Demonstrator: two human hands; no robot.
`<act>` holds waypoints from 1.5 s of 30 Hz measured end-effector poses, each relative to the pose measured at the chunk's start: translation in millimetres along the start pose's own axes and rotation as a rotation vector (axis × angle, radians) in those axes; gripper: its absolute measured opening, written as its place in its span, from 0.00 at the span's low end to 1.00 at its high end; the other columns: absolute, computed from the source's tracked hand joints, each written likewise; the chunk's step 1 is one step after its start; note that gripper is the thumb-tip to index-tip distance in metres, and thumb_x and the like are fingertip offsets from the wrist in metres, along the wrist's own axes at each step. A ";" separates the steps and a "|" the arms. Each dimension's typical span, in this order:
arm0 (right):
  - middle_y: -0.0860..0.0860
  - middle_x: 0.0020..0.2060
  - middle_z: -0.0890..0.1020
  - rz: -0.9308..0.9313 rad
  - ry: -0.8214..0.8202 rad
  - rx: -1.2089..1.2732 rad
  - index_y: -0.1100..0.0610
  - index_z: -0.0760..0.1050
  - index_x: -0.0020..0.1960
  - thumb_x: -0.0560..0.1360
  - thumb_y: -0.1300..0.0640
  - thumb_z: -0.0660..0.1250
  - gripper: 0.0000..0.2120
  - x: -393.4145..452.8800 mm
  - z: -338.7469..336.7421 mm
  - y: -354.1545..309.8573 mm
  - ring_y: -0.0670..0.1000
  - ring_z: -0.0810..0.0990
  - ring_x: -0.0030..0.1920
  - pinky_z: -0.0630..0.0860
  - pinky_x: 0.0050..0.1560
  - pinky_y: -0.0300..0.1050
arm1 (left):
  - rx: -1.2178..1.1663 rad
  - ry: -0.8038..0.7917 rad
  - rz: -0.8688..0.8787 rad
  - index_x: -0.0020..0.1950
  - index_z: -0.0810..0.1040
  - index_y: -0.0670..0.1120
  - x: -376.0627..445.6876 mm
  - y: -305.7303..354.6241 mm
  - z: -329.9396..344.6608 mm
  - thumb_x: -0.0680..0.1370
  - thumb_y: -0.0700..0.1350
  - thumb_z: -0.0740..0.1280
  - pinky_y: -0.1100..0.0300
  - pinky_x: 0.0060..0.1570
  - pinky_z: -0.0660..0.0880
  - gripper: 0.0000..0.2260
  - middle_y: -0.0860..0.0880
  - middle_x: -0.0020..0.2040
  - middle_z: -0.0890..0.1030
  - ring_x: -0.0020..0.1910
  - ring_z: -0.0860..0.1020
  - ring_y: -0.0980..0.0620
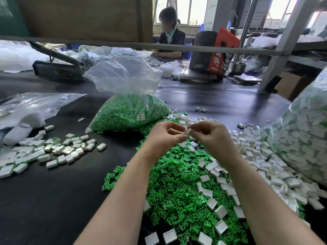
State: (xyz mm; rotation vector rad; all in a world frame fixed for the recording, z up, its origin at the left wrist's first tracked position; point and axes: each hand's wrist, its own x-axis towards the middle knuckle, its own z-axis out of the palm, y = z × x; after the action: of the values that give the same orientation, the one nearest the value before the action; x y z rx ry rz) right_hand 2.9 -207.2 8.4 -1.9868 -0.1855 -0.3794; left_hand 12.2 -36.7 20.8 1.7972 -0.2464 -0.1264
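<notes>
Both hands are meeting mid-frame, raised over the loose parts. The left hand (166, 137) is curling its fingers, with thumb and forefinger pinching one edge of a small white shell (188, 132). The right hand (210, 138) is pinching the same shell from the opposite side, its other fingers folding under. The shell is sitting right between the two sets of fingertips, touching both and held clear of the black table (53, 200). Can't tell if anything green is sitting inside it; the fingers are covering that.

Directly under the forearms a pile of green inserts (177, 183) is spreading out, mixing on its right with loose white shells (256, 152). An open clear bag of green inserts (127, 114) is standing just beyond the hands. A large bag of white parts (304, 138) is bulging in at the right edge. A cluster of closed white pieces (58, 149) is lying well to the left. Another person (170, 32) is sitting at the far side.
</notes>
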 end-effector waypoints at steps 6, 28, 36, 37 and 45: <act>0.50 0.41 0.86 -0.027 -0.040 0.182 0.52 0.84 0.53 0.73 0.61 0.74 0.10 -2.0 0.7 -8.1 0.55 0.84 0.41 0.81 0.39 0.45 | -0.164 0.070 0.107 0.46 0.81 0.42 0.1 -0.8 2.6 0.72 0.37 0.74 0.66 0.36 0.76 0.05 0.46 0.38 0.84 0.37 0.82 0.55; 0.44 0.45 0.81 -0.060 -0.378 -0.643 0.47 0.80 0.45 0.73 0.51 0.73 0.03 -1.5 18.3 7.7 0.46 0.77 0.47 0.70 0.50 0.41 | -0.279 0.106 0.157 0.49 0.78 0.42 7.0 -10.8 -10.2 0.75 0.41 0.72 0.58 0.46 0.80 0.06 0.44 0.44 0.85 0.44 0.85 0.49; 0.47 0.38 0.83 0.019 -0.225 -0.299 0.52 0.76 0.43 0.77 0.58 0.69 0.04 -2.9 14.6 5.8 0.38 0.76 0.30 0.72 0.34 0.33 | -0.264 0.131 0.124 0.50 0.78 0.41 5.4 -9.6 -12.8 0.76 0.41 0.71 0.62 0.43 0.79 0.06 0.49 0.40 0.85 0.41 0.84 0.54; 0.49 0.37 0.84 0.040 -0.191 -0.185 0.53 0.77 0.44 0.77 0.60 0.69 0.04 -3.3 13.1 3.7 0.39 0.76 0.29 0.72 0.32 0.34 | -0.263 0.133 0.122 0.51 0.78 0.41 5.6 -9.5 -12.5 0.76 0.41 0.71 0.62 0.43 0.79 0.06 0.50 0.39 0.85 0.40 0.84 0.54; 0.52 0.38 0.84 0.175 -0.107 0.505 0.62 0.80 0.53 0.75 0.66 0.68 0.07 -2.5 0.9 -8.3 0.39 0.76 0.29 0.72 0.29 0.33 | -0.265 0.118 0.110 0.48 0.81 0.44 4.8 -8.9 -10.0 0.75 0.43 0.73 0.64 0.41 0.78 0.05 0.52 0.38 0.84 0.39 0.83 0.54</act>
State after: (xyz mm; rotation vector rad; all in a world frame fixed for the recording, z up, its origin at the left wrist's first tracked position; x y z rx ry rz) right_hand -1.8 -202.7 14.3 -1.5095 -0.1552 -0.0973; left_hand 19.9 -26.4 14.8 1.5189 -0.2321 0.0242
